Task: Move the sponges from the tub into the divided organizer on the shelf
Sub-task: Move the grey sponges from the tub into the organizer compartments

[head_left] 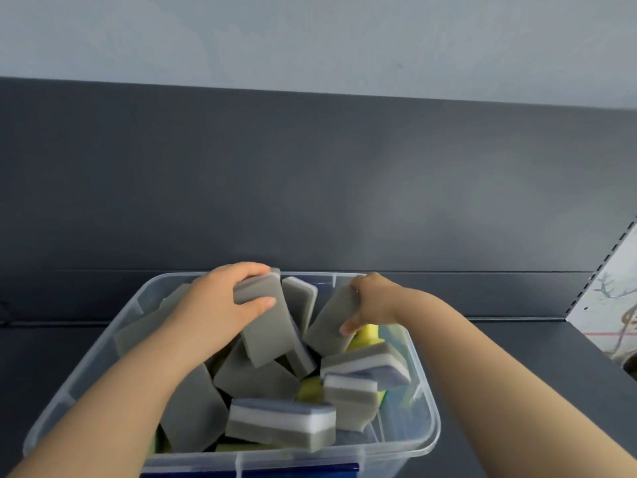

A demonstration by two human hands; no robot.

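A clear plastic tub (425, 401) stands on the dark shelf right below me, filled with several grey, white and blue layered sponges and a few yellow ones (368, 334). My left hand (220, 305) is closed around the top end of a grey sponge (267, 334) that stands tilted in the middle of the tub. My right hand (374, 300) pinches the upper edge of another grey sponge (331, 322) leaning at the back right. A layered sponge (281, 422) lies flat near the front. No divided organizer is in view.
The dark grey shelf board (517, 357) runs under and to both sides of the tub, with a dark back panel (310, 184) behind it. A slotted upright (599, 267) and a patterned surface show at the right edge.
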